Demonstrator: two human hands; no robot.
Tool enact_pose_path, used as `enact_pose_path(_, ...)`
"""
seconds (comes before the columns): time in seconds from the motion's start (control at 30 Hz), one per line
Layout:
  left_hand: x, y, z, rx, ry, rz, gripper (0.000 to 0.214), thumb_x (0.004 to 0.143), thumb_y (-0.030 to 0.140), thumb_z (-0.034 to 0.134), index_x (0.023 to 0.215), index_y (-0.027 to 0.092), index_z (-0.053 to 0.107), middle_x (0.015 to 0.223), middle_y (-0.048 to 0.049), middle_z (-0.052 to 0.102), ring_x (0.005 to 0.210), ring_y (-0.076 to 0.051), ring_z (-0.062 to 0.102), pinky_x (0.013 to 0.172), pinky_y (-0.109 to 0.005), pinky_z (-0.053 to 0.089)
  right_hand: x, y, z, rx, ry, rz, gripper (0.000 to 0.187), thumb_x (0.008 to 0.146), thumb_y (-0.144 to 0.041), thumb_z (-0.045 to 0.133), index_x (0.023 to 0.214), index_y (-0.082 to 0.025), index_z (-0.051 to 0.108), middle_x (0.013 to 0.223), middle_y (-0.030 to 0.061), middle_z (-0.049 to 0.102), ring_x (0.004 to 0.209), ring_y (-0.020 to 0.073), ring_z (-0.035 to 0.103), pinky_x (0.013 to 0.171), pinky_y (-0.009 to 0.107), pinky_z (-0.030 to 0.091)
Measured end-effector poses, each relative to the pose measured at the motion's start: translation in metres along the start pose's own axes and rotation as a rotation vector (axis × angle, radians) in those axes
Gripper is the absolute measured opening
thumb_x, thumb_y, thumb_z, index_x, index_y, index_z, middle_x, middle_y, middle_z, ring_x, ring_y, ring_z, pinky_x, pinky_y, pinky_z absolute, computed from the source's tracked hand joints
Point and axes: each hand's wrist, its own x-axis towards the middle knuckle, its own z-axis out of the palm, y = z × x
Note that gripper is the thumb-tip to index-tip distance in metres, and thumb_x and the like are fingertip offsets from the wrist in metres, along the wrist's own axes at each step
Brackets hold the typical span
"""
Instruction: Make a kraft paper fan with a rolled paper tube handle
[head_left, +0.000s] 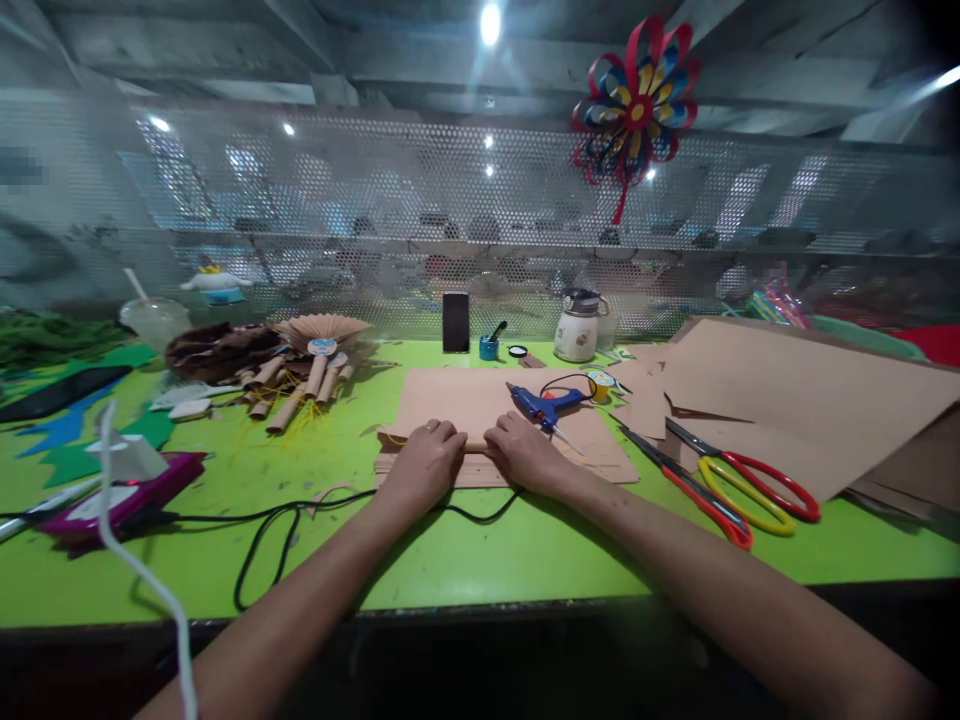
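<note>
On the table (480,565), rolled paper (475,445) spans hand (426,460) to hand (526,456).

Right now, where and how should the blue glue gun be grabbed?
Take the glue gun by its handle, probably with the right hand coming from the right: the handle sticks out that way, while the nozzle points left, away from that approach.

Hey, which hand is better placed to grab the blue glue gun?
Probably your right hand: it is close beside the blue glue gun, while your left hand is farther off. Both hold the brown paper, though.
</note>
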Motion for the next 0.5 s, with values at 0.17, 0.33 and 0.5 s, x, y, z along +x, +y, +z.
enact_pose_path(0.17,-0.004,0.01,-0.019,-0.221,0.258,-0.165,0.021,0.085,0.025,0.05,0.09,0.015,0.067,0.102,-0.0143,0.061,0.096,-0.027,0.054,0.087,-0.042,0.042,-0.003,0.002,-0.002,-0.002,0.083,0.024,0.012,0.091,-0.021,0.049,0.086,-0.013,0.056,0.086,0.0097,0.054,0.084,0.0209,0.044,0.07,0.031,0.036)
enact_pose_path(0.33,-0.003,0.026,-0.03,-1.15,0.089,-0.749,0.028,0.075,0.04,0.064,0.073,0.013,0.07,0.066,-0.009,0.066,0.063,-0.021,0.062,0.063,-0.034,0.052,-0.001,-0.003,-0.014,0.003,0.233,0.063,0.004,0.087,-0.013,0.05,0.085,-0.014,0.054,0.086,0.0086,0.053,0.082,0.0213,0.043,0.07,0.032,0.036)
enact_pose_path(0.5,0.009,0.043,-0.035,-1.599,0.256,-0.903,0.034,0.062,0.035,0.078,0.082,0.009,0.072,0.08,-0.0124,0.071,0.073,-0.02,0.066,0.073,-0.031,0.054,-0.002,-0.027,-0.03,-0.033,0.333,0.078,0.01,0.089,-0.011,0.045,0.086,-0.014,0.054,0.085,0.0085,0.05,0.082,0.0224,0.042,0.071,0.034,0.037)
